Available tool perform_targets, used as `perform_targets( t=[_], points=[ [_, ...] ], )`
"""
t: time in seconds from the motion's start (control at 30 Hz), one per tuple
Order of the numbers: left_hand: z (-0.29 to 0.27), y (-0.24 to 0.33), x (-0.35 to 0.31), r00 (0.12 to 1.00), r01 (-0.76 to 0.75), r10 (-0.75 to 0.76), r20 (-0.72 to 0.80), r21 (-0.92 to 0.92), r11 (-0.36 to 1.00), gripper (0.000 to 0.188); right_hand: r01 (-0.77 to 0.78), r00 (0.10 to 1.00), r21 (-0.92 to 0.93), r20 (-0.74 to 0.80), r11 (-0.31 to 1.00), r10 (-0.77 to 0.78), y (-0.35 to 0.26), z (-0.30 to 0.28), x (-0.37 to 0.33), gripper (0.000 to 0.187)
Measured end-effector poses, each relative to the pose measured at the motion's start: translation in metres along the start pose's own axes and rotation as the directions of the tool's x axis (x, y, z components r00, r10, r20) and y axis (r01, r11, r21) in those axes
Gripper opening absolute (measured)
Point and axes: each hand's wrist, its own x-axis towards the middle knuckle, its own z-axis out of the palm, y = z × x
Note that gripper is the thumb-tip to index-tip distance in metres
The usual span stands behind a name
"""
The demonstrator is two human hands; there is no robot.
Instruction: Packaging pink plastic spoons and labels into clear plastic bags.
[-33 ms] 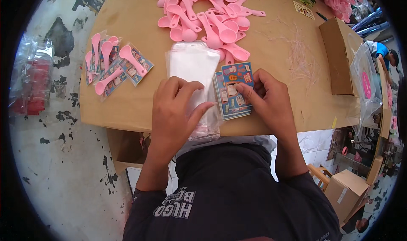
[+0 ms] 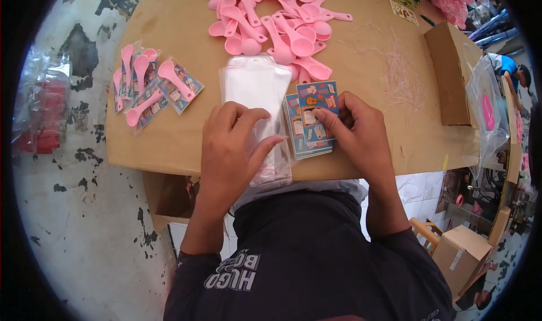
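Observation:
My right hand pinches a blue printed card between thumb and fingers. The card overlaps a stack of similar cards at the near edge of the table. Left of that stack lies a pile of clear plastic bags. Over the bags, my left hand is open, thumb and index finger apart with nothing between them. Beyond the bags spreads a heap of pink measuring spoons. Several bagged sets, each a pink spoon with a card, lie at the left.
A brown cardboard box stands on the right of the brown-covered table. Thin clear strips are scattered beside it. A clear bag hangs off the right edge. Another closed carton sits lower right. People are partly visible at far right.
The top card has shifted slightly up and right against the stack, showing more of the card beneath. My left hand is nearly still.

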Motion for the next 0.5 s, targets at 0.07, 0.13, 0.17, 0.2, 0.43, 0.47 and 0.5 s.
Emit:
perform_targets(
  t=[0.07,0.13,0.17,0.2,0.43,0.47,0.5],
  points=[
    [0.003,0.000,0.000,1.000,0.000,0.000,0.006,-0.011,1.000,0.034,-0.019,1.000,0.012,-0.010,1.000,0.019,0.001,0.000,0.000,0.031],
    [0.003,0.002,0.000,1.000,0.002,-0.002,0.008,-0.016,1.000,0.034,0.165,0.957,-0.184,-0.206,0.969,-0.202,0.003,0.002,0.000,0.027],
    [0.002,0.004,0.000,1.000,-0.006,0.006,0.003,-0.005,1.000,0.035,0.166,0.957,-0.181,-0.208,0.969,-0.203,0.001,0.002,-0.001,0.027],
    [0.003,0.005,0.000,1.000,-0.015,0.015,-0.002,0.003,1.000,0.035,0.165,0.959,-0.157,-0.206,0.974,-0.196,-0.003,0.000,-0.002,0.026],
    [0.005,0.007,-0.003,1.000,-0.011,0.010,-0.017,-0.021,1.000,0.036,0.159,0.985,0.109,-0.083,0.981,-0.150,-0.019,0.009,-0.014,0.021],
    [0.006,0.008,-0.003,1.000,-0.019,0.019,-0.009,-0.025,1.000,0.036,0.162,0.984,0.107,-0.085,0.981,-0.154,-0.021,0.012,-0.015,0.021],
    [0.006,0.008,-0.004,1.000,-0.025,0.025,-0.003,-0.027,0.999,0.036,0.168,0.985,0.153,-0.075,0.974,-0.158,-0.023,0.016,-0.016,0.021]
  ],
)
